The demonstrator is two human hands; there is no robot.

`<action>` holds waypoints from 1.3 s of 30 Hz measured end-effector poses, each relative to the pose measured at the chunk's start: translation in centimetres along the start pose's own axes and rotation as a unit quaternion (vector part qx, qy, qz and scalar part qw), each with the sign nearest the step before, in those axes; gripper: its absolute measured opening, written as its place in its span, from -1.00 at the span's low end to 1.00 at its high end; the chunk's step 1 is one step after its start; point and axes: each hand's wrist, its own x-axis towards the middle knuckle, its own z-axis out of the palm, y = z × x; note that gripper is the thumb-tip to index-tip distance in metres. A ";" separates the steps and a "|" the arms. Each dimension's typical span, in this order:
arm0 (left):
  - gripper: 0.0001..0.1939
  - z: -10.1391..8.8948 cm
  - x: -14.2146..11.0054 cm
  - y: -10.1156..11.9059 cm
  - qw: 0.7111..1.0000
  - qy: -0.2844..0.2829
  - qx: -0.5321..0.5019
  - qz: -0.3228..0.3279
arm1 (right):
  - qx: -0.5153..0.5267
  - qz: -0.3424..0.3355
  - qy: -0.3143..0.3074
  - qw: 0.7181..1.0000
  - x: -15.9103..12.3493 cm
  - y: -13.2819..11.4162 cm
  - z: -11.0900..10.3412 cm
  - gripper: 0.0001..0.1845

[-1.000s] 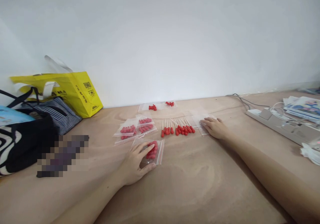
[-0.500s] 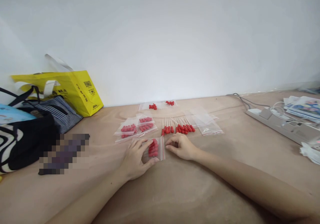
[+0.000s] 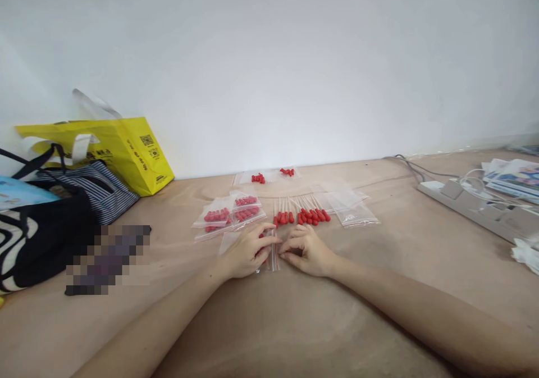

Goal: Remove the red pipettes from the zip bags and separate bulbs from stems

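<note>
In the head view a clear zip-lock bag (image 3: 273,263) with red-tipped sticks inside lies flat on the table. My left hand (image 3: 248,251) rests over it, thumb and forefinger closed at the red-lined zip edge, covering most of the contents. My right hand (image 3: 310,253) has its fingers curled into a pinch on the same edge from the right side. Just beyond my hands lie two loose groups of red-tipped sticks (image 3: 283,218), their pale shafts pointing away. Filled zip-lock bags (image 3: 217,216) overlap to the left of these sticks.
Flat clear bags (image 3: 357,214) lie right of the loose sticks. More red-tipped sticks (image 3: 258,179) rest on bags near the wall. A yellow bag (image 3: 147,159) and a black bag (image 3: 46,237) stand left. On the right are a power strip (image 3: 463,206) and papers (image 3: 516,178).
My left hand has moved right across the bag, from holding its sides to closing its fingers at the zip edge. My right hand has stayed nearly in place.
</note>
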 end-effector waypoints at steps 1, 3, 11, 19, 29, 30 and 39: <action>-0.66 0.0 0.0 0.1 1.000 -0.003 0.003 -0.004 | -0.005 -0.006 -0.004 1.000 0.0 -0.1 0.0 -0.92; -0.69 0.0 0.1 0.3 1.000 -0.008 0.006 -0.011 | -0.014 -0.018 -0.006 1.000 -0.1 -0.2 0.0 -0.91; -0.82 0.1 -0.1 0.5 0.999 0.022 -0.029 -0.031 | -0.054 -0.029 0.038 0.997 0.0 -0.5 0.4 -0.92; -0.69 0.3 -0.2 0.3 0.998 0.036 -0.039 -0.034 | -0.069 -0.014 0.047 0.996 0.2 -0.8 0.3 -0.90; -0.73 0.3 -0.1 0.4 0.999 0.027 -0.016 -0.029 | -0.089 -0.073 0.080 0.990 0.0 -0.4 0.7 -0.95; -0.75 0.3 -0.1 0.4 0.999 0.028 -0.021 -0.033 | -0.088 -0.074 0.084 0.990 0.0 -0.4 0.7 -0.95; -0.84 0.4 -0.1 0.3 0.997 0.047 -0.043 -0.039 | -0.111 -0.098 0.079 0.986 0.4 -0.6 0.9 -0.90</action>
